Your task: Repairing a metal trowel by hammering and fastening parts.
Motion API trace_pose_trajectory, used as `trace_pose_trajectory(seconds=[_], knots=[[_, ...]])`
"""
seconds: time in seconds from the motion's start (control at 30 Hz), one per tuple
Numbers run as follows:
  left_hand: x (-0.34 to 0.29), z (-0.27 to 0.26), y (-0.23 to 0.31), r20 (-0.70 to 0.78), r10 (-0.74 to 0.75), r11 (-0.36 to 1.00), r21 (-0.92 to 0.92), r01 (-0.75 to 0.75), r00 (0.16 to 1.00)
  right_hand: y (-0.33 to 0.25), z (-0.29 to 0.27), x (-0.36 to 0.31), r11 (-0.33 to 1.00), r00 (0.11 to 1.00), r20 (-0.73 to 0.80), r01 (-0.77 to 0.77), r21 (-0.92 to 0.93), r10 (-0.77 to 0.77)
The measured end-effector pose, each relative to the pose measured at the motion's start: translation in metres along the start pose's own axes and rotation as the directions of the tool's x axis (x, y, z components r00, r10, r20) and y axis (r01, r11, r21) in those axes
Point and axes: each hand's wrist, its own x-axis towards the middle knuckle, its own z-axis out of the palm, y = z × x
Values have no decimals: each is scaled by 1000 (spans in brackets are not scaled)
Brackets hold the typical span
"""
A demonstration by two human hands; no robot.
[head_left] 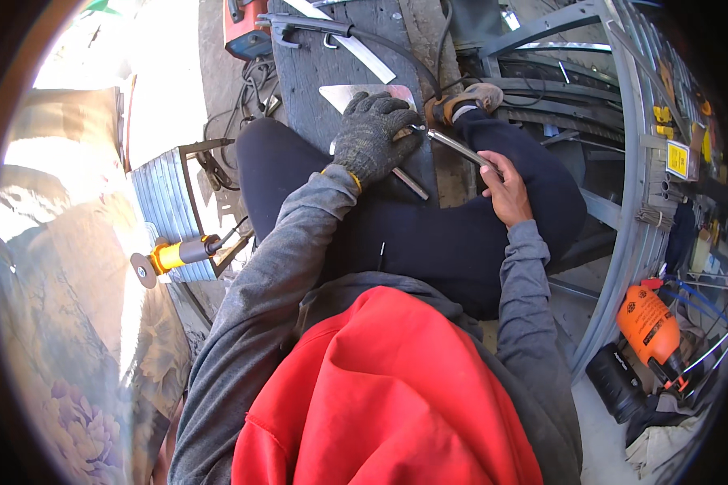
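My left hand (372, 137), in a dark grey knit glove, rests over a shiny triangular metal plate (341, 94) on a dark wooden board (315, 121). Its fingers are bent down over the plate, and the thumb lies close to the tip of a slim silver metal rod (453, 145). My bare right hand (505, 190) is closed round the other end of that rod, which slants up to the left. Beneath the glove a second metal rod (410, 183) sticks out toward me. What the left fingertips touch underneath is hidden.
A welding electrode holder (299, 26) and a flat metal strip (368, 58) lie farther up the board. A red machine (245, 31) stands beyond. At left is a yellow angle grinder (178, 255); at right, a metal frame (623, 162) and an orange spray bottle (649, 327).
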Motion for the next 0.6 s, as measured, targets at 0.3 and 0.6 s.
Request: trace_pose_trajectory(seconds=[0.3, 0.6], knots=[[-1, 3, 0, 5, -84, 994, -68, 84, 996, -3, 0, 6, 994, 994, 53, -101, 47, 98], [5, 5, -4, 47, -102, 991, -81, 106, 994, 2, 4, 7, 990, 986, 99, -137, 30, 134]])
